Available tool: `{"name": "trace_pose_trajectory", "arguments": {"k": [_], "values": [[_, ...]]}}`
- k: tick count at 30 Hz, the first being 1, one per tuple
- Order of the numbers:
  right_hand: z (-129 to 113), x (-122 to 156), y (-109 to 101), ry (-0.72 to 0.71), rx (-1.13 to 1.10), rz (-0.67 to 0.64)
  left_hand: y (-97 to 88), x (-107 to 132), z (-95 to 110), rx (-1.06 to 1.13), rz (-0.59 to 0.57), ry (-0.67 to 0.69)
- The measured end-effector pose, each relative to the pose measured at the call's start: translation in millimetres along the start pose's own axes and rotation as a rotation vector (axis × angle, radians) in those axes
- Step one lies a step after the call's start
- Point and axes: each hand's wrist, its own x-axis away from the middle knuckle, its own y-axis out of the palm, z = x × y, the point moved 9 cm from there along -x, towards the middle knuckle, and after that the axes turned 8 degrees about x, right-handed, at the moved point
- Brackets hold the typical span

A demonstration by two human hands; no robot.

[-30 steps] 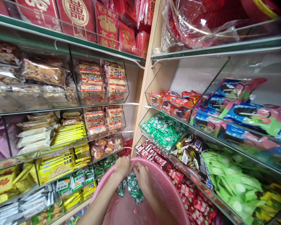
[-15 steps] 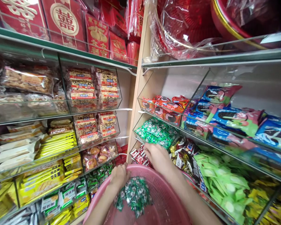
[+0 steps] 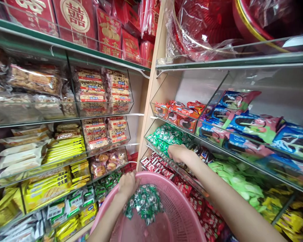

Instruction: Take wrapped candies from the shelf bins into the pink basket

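Note:
A pink plastic basket (image 3: 184,198) with a perforated wall is held at its far left rim by my left hand (image 3: 127,185), fingers wrapped over the edge. Inside lies a heap of green-wrapped candies (image 3: 147,203). My right hand (image 3: 179,153) is at the front edge of a shelf bin, beside loose green-wrapped candies (image 3: 164,137). Its fingers curl downward, and their tips are partly hidden, so whatever they hold does not show. Just below that bin are red-and-white wrapped candies (image 3: 158,166).
Glass shelves (image 3: 242,148) with clear front lips run along both sides. Blue snack packs (image 3: 252,126) and light green packets (image 3: 237,179) are on the right. Yellow wafer packs (image 3: 47,185) and seed bars (image 3: 93,97) fill the left. A wooden post (image 3: 151,77) stands between.
My right hand has moved up and right from above the basket's far rim to the green candy bin's front edge. My left hand keeps its hold on the rim.

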Motion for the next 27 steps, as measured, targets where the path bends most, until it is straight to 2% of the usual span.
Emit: {"name": "trace_pose_trajectory", "arguments": {"k": [4, 7, 9, 11, 13, 15, 17, 20, 22, 24, 27], "values": [[4, 2, -2, 0.009, 0.014, 0.033, -3.9, 5, -2, -0.014, -0.01, -0.017], [9, 10, -14, 0.028, 0.019, 0.111, -6.1, 7, -4, -0.001, -0.007, -0.03], [6, 22, -30, 0.009, -0.032, 0.264, -6.3, 6, -4, 0.005, -0.004, -0.031], [-5, 38, -46, -0.068, -0.194, 0.474, -5.6, 6, -4, 0.008, 0.001, -0.031], [-24, 52, -46, -0.196, -0.457, 0.617, -4.9, 6, -6, 0.009, 0.009, -0.034], [-49, 52, -20, -0.326, -0.754, 0.603, -4.9, 6, -8, 0.004, 0.018, -0.031], [-76, 37, 26, -0.371, -1.033, 0.454, -5.7, 8, -10, -0.007, 0.022, -0.034], [-106, 8, 102, -0.289, -1.377, 0.216, -8.0, 10, -12, -0.013, 0.021, -0.05], [-115, -4, 137, -0.217, -1.526, 0.121, -8.6, 12, -14, -0.01, 0.012, -0.057], [-117, -9, 155, -0.152, -1.615, 0.092, -8.3, 12, -14, -0.011, 0.007, -0.058], [-110, -10, 168, -0.036, -1.706, 0.111, -8.2, 13, -16, -0.02, 0.014, -0.054]]}}
